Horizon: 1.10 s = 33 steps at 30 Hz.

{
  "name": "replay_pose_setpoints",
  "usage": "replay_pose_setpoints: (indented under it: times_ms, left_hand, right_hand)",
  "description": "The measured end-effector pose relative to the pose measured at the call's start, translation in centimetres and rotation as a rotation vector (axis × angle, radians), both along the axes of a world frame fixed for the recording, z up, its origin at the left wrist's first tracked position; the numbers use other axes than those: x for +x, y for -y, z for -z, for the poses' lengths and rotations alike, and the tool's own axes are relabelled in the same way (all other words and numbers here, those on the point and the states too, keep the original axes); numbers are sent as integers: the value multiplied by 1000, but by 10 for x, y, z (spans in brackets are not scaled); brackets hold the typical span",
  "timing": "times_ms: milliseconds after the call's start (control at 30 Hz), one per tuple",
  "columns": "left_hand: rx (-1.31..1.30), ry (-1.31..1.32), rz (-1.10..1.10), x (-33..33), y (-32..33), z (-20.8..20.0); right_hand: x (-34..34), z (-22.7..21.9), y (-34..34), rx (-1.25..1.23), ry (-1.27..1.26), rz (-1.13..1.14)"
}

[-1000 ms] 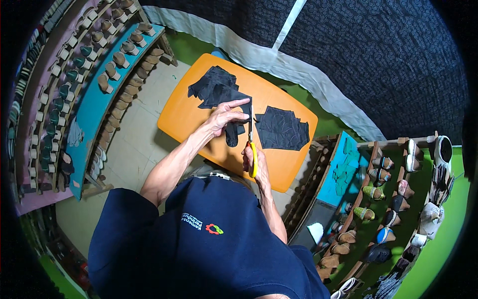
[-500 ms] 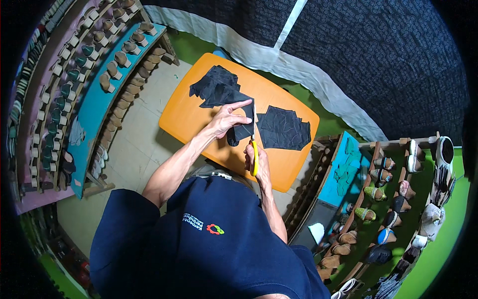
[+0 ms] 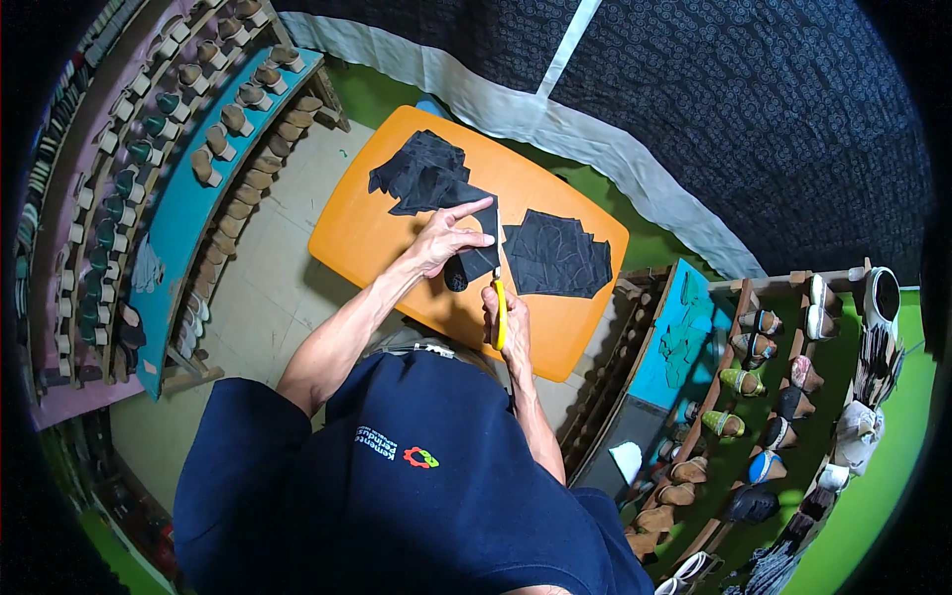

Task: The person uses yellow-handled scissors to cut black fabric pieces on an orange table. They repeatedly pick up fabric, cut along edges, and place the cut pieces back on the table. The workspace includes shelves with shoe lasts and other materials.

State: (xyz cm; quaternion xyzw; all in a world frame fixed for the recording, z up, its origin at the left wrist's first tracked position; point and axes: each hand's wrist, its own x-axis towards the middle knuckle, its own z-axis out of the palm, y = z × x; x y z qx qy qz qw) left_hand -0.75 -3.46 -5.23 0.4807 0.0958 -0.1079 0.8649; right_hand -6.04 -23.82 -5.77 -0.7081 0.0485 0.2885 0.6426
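Observation:
My right hand (image 3: 514,322) grips scissors (image 3: 500,315) with yellow handles, their narrow blades pointing away from me along the edge of a black fabric piece (image 3: 482,262). My left hand (image 3: 443,241) holds that piece over the orange table (image 3: 342,223), index finger stretched toward the blades and thumb on the cloth. Part of the piece is hidden under this hand. Beyond my left hand lies a loose heap of black fabric pieces (image 3: 421,169). To the right of the scissors, a flatter stack of black fabric pieces (image 3: 560,256) bears thin pale lines.
Shelves with several rows of shoes and shoe lasts (image 3: 233,121) stand at the left. At the right is a rack of shoes (image 3: 744,382) beside a blue board (image 3: 679,327) with green scraps. A dark patterned curtain (image 3: 734,119) with a white border hangs behind the table.
The whole view has shifted slightly, so everything sits a little further left. Both hands keep nearly the same places, the scissors still at the fabric's edge.

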Motion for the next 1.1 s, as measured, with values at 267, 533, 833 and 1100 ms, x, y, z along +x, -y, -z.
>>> replay_pose_setpoints:
  times_ms: [267, 533, 833, 1100]
  left_hand:
    - [5, 16, -33, 2, -1, 20]
    - [1, -9, 17, -9, 9, 15]
    - [1, -7, 40, -12, 12, 20]
    - [-15, -15, 44, -13, 13, 22]
  right_hand:
    - [0, 11, 0, -17, -12, -23]
    - [5, 7, 0, -37, 2, -35]
    - [6, 6, 1, -52, -22, 6]
    - [5, 8, 0, -54, -24, 20]
